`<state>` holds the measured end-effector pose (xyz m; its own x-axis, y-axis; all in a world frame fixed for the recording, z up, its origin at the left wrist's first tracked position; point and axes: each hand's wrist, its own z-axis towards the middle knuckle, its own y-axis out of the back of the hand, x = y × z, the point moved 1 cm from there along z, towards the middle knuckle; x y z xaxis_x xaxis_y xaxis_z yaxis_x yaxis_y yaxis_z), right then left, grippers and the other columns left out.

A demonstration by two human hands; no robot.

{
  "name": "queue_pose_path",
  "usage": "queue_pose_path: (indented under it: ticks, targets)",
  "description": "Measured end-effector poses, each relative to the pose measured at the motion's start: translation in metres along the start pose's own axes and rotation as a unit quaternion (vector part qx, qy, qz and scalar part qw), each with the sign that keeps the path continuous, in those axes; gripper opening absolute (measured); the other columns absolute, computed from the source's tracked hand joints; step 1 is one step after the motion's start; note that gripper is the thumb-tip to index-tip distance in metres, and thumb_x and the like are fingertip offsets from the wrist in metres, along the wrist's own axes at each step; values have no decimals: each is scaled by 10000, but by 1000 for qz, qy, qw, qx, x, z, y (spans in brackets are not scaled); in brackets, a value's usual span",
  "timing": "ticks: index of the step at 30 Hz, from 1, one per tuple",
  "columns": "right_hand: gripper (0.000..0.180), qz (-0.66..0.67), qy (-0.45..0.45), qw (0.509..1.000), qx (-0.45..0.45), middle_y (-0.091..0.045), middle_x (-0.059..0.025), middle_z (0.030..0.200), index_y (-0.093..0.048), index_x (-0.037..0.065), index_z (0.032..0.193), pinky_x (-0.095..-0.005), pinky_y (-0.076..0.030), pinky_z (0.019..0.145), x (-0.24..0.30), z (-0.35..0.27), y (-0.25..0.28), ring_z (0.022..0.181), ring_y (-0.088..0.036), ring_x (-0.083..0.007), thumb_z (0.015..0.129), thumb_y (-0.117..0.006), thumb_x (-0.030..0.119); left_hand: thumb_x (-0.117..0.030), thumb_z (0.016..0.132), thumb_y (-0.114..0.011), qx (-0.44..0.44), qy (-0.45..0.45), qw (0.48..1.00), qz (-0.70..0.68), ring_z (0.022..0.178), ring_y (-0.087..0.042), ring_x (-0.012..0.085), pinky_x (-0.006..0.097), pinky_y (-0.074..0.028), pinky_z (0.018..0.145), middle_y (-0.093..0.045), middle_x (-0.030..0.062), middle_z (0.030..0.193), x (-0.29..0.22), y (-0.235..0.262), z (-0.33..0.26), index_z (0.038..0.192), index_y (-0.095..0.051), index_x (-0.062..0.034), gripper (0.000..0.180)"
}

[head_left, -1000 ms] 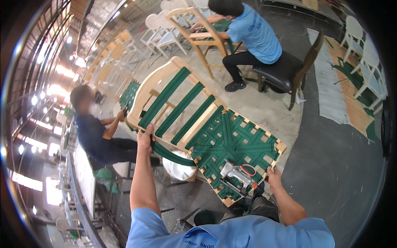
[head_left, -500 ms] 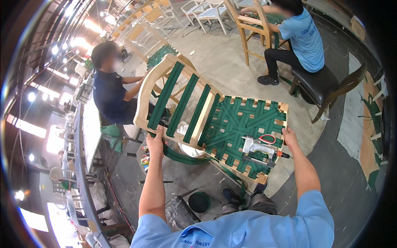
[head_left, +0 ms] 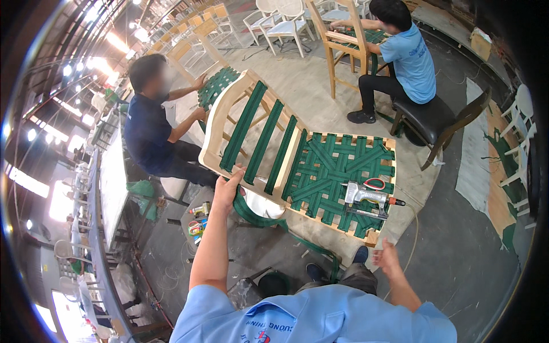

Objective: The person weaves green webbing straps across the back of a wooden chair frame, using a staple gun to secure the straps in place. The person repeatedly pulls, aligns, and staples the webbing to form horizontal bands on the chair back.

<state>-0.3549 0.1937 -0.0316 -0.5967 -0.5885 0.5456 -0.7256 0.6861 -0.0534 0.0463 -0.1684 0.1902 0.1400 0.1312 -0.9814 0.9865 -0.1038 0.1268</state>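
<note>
A pale wooden chair frame point(head_left: 213, 132) lies tipped in front of me, its back strung with green webbing strips point(head_left: 264, 139) and its seat woven in green webbing point(head_left: 329, 171). My left hand point(head_left: 230, 187) grips the frame's near rail by the backrest, where a loose green strap point(head_left: 257, 216) hangs down. My right hand point(head_left: 388, 258) is off the frame, just below the seat's near corner, fingers apart and holding nothing. A metal staple gun point(head_left: 366, 198) with a red hose fitting rests on the woven seat beside red-handled scissors point(head_left: 375, 184).
A person in dark blue point(head_left: 150, 130) sits at the left working on another green-webbed frame. A person in light blue point(head_left: 404, 56) sits on a dark stool point(head_left: 436, 121) at the back with a wooden chair point(head_left: 341, 40). Tape rolls point(head_left: 197, 220) lie on a low surface.
My right hand has let go of the seat's corner and dropped below it. The chair frame appears shifted left and closer. My left hand keeps its grip.
</note>
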Motion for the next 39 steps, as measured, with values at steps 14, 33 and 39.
queue_pose_path:
  ticks: [14, 33, 39]
  targets:
    - [320, 111, 115, 986, -39, -702, -111, 952, -455, 133, 1387, -336, -547, 497, -13, 35, -43, 599, -692, -208, 1130, -508, 316, -237, 1009, -709, -14, 1, 1000, -24, 631, -610, 118, 285, -470, 515, -742, 51, 946, 15, -3, -43, 1102, -737, -25, 233]
    - [395, -154, 74, 982, -75, -687, -77, 937, -545, 121, 1290, -389, -549, 639, 85, 95, 76, 808, -695, -226, 1071, -552, 449, -346, 903, -801, -172, 54, 982, 54, 972, -755, 391, 458, -588, 861, -758, 226, 1107, 38, -118, -271, 1414, -574, -14, 650]
    - [512, -435, -85, 895, 51, -700, -141, 1114, -545, 77, 1354, -411, -568, 730, 144, 81, 98, 912, -706, -261, 1046, -605, 481, -148, 873, -720, -295, -138, 940, -104, 1345, -550, 461, 540, -518, 1048, -481, 252, 1543, 90, -157, -279, 1525, -411, -17, 734]
